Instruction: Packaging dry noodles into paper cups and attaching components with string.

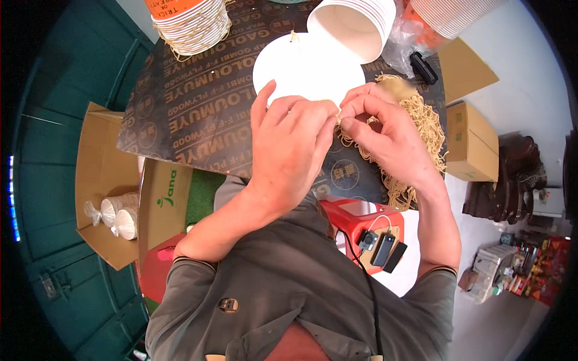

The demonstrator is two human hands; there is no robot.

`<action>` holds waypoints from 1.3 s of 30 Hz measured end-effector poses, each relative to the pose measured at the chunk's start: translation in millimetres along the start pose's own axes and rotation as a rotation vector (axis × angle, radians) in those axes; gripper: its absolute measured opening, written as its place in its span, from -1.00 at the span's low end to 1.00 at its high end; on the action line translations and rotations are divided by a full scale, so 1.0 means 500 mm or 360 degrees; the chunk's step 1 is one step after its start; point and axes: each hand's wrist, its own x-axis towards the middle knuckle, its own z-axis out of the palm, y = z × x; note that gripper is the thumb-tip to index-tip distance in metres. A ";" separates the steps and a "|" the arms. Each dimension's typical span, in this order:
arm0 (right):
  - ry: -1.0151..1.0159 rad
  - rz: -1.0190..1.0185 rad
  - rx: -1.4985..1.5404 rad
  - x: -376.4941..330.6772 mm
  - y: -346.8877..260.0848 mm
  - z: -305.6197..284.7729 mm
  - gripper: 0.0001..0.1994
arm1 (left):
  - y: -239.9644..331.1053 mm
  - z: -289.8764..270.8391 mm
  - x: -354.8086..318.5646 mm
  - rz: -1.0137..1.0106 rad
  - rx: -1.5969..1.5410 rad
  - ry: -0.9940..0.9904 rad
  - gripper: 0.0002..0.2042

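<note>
A white, round paper bucket (307, 69) lies in front of me on the table, its surface washed out by light. A short bit of beige cord (294, 37) shows at its far rim. At the bucket's near right edge the fingertips of both hands meet. My left hand (292, 135) is closed in a pinch there, its outer finger raised over the white surface. My right hand (388, 129) pinches a thin beige cord with thumb and forefinger. The fingers partly hide the cord and the near rim. Beside and beneath my right hand spreads a heap of loose beige cords (430, 123).
Nested white buckets (352, 30) lie on their side at the back. Orange-and-white buckets with cords (189, 27) stand stacked far left. A black object (423, 68) rests near the dark plywood table's (205, 108) right side. Cardboard boxes (472, 141) flank the table; a red stool (343, 210) holds small devices.
</note>
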 end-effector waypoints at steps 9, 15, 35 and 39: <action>-0.0074 0.0165 0.0275 0.003 -0.001 -0.001 -0.82 | -0.006 0.005 -0.010 0.0099 0.0032 0.0072 -0.73; -0.0093 0.0158 0.0337 0.002 0.007 -0.003 -0.81 | -0.013 0.007 -0.012 0.0137 -0.0003 0.0070 -0.72; -0.0112 0.0223 0.0343 0.004 0.026 -0.015 -0.79 | -0.019 0.003 0.014 0.0481 0.0183 0.0015 -0.70; -0.0141 0.0239 0.0325 0.008 0.022 -0.014 -0.77 | -0.031 0.003 0.019 0.0459 0.0128 -0.0020 -0.72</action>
